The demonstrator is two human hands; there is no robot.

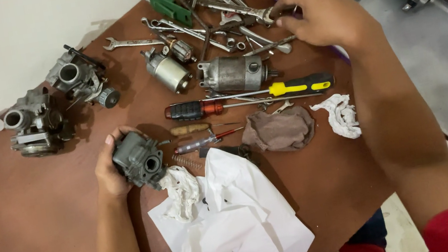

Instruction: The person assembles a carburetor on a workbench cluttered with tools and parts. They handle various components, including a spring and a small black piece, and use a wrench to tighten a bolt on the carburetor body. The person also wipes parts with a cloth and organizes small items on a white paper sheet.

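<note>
White paper (234, 226) nearest, on brown board (43, 232). L hand (108, 171) closed round grey carb (138, 160) just left of paper. Screwdrivers (250, 99) & motor (234, 73) mid-board. Far side: R hand (326, 14) pinching wrench (254, 14) in tool pile.

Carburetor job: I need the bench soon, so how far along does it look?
Done: tools, rags and paper are laid out on the brown board. In hand: the left hand grips a grey carburetor; the right hand reaches into the wrench pile. Left: two more carburetors sit apart at the left.
</note>
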